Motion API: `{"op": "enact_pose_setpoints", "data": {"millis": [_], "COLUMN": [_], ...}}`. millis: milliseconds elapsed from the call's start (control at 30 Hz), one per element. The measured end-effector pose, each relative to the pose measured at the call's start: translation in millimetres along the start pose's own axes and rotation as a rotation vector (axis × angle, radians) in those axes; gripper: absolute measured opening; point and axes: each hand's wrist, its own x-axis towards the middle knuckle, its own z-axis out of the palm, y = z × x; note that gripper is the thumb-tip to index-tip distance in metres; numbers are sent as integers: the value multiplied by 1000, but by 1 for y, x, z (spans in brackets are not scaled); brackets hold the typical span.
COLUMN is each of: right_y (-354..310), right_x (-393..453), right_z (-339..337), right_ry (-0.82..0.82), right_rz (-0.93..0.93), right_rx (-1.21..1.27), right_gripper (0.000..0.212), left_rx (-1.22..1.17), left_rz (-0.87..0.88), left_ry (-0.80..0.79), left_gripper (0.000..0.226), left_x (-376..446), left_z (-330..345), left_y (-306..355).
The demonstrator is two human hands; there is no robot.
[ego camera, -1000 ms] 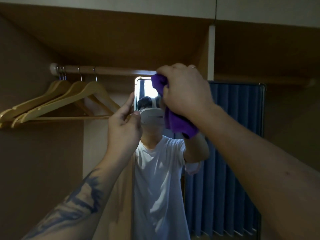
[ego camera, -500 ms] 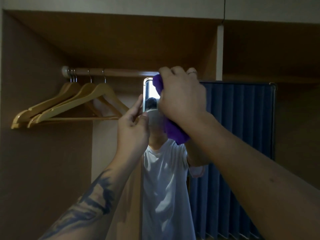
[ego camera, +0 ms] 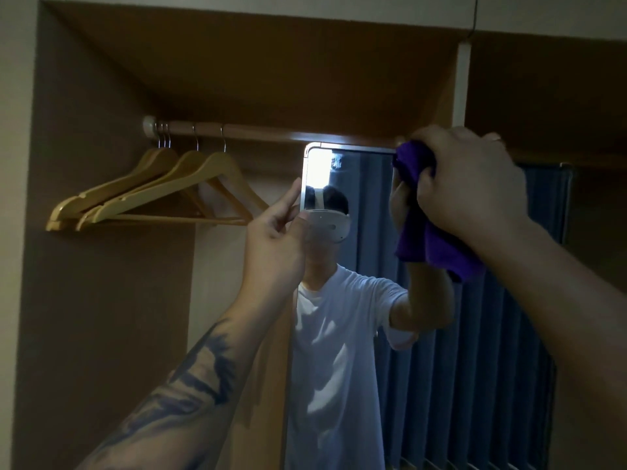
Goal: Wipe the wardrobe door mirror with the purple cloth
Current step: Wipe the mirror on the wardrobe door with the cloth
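The wardrobe door mirror (ego camera: pixel 369 334) stands upright in the middle, metal-framed, reflecting a person in a white T-shirt and blue curtains. My right hand (ego camera: pixel 471 184) grips the bunched purple cloth (ego camera: pixel 427 232) and holds it against the glass near the mirror's top edge, right of centre. My left hand (ego camera: pixel 274 245) holds the mirror's left edge, thumb on the front and forefinger raised along the frame. Part of the cloth is hidden under my right hand.
Several wooden hangers (ego camera: pixel 159 195) hang from a rail (ego camera: pixel 258 130) in the open wardrobe bay at the left. A white partition (ego camera: pixel 461 86) rises behind the mirror's top. Brown wardrobe panels surround the bay.
My right hand has carried the cloth rightwards along the top of the mirror, uncovering the upper left glass. My left hand stays on the left edge.
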Motion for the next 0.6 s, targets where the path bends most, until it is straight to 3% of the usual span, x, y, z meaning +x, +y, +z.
{"op": "enact_pose_setpoints", "data": {"millis": [100, 300, 467, 600], "right_y": [-31, -92, -53, 0], "right_x": [5, 9, 11, 5], "right_z": [1, 14, 5, -6], "right_ry": [-13, -21, -94, -87], "right_rz": [56, -237, -283, -86], "right_rx": [-9, 36, 120, 78], "right_gripper": [52, 62, 59, 55], "left_rx": [-12, -30, -19, 8], "left_rz": [-8, -1, 11, 24], "left_ry": [13, -18, -4, 6], "left_gripper": [47, 48, 48, 47], "left_x": [0, -4, -2, 0], "left_z": [0, -1, -1, -2], "left_y": [-2, 6, 5, 0]}}
